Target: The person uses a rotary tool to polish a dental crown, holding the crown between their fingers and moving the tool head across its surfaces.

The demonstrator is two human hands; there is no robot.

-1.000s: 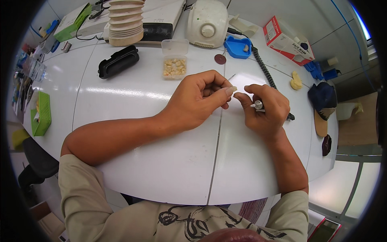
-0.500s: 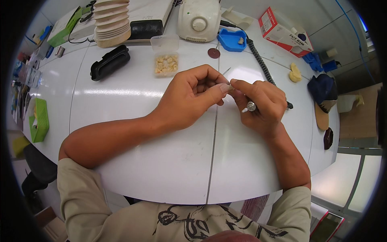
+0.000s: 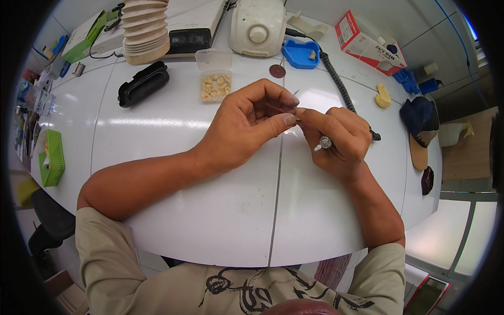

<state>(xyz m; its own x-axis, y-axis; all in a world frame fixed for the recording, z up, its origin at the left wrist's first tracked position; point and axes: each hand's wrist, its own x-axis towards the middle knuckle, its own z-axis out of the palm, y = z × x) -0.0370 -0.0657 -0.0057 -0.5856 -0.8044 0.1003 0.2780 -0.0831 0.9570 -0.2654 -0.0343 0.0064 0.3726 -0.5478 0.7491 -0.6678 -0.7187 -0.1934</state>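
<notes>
Over table [image 3: 210,215], hands [image 3: 241,126] curled, pinching small piece [image 3: 298,119]; right [image 3: 344,134] grips tool [image 3: 325,142].

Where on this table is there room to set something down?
The white table has a free patch between the left forearm and right forearm, and another between the black case and left forearm. It's crowded along the back, from the white machine past the blue tray to the red and white box.
</notes>
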